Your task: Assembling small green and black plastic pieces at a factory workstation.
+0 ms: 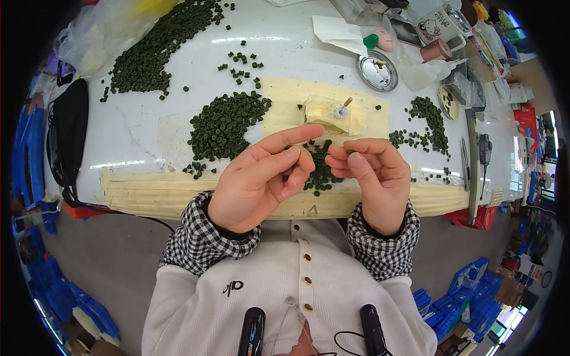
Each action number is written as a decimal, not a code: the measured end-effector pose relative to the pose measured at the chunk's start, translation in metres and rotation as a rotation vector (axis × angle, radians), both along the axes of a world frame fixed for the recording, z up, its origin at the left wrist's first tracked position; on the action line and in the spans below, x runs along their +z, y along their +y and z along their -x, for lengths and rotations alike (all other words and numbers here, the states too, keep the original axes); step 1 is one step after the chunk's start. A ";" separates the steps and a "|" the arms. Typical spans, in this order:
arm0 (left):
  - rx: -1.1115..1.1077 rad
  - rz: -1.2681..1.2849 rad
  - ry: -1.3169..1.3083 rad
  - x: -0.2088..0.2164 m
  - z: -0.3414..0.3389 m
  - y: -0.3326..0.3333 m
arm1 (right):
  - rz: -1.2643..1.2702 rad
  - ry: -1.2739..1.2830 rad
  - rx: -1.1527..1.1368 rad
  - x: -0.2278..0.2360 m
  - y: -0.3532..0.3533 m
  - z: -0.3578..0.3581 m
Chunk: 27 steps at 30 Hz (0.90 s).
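Note:
My right hand pinches a small dark green part between thumb and forefinger. Close by on the left, my left hand has its forefinger stretched out while the thumb presses toward the bent fingers; whatever sits in that pinch is mostly hidden. Beneath both hands lies a small heap of the same green parts. Just beyond them, a pale block with a short upright peg rests on a cream board.
More green parts form a pile left of my hands, a larger far-left pile and a right-hand cluster. A round metal lid, white mug and pink thread spool stand back right. A black pouch lies left.

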<state>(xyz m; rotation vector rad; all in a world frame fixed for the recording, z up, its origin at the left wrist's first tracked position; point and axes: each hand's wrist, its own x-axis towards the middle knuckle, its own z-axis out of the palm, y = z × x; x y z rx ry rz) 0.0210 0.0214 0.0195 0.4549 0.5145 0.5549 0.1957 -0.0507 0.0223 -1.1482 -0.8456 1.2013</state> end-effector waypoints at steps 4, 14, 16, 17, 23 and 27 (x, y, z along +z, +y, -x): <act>-0.001 -0.031 0.066 0.001 0.001 0.000 | 0.032 0.071 0.026 -0.001 0.001 -0.001; -0.024 -0.042 -0.040 -0.007 0.001 -0.001 | -0.031 0.040 0.007 -0.009 0.000 -0.001; -0.022 -0.077 -0.026 -0.007 0.001 0.000 | -0.017 0.042 -0.005 -0.005 0.000 0.001; -0.017 -0.105 -0.014 -0.006 0.000 -0.001 | -0.008 0.043 -0.010 -0.005 0.000 0.002; 0.008 -0.169 0.024 -0.005 -0.001 -0.002 | -0.013 0.050 0.004 -0.009 0.001 -0.001; -0.052 -0.202 -0.025 -0.014 0.004 0.002 | -0.018 0.075 0.023 -0.010 0.001 -0.003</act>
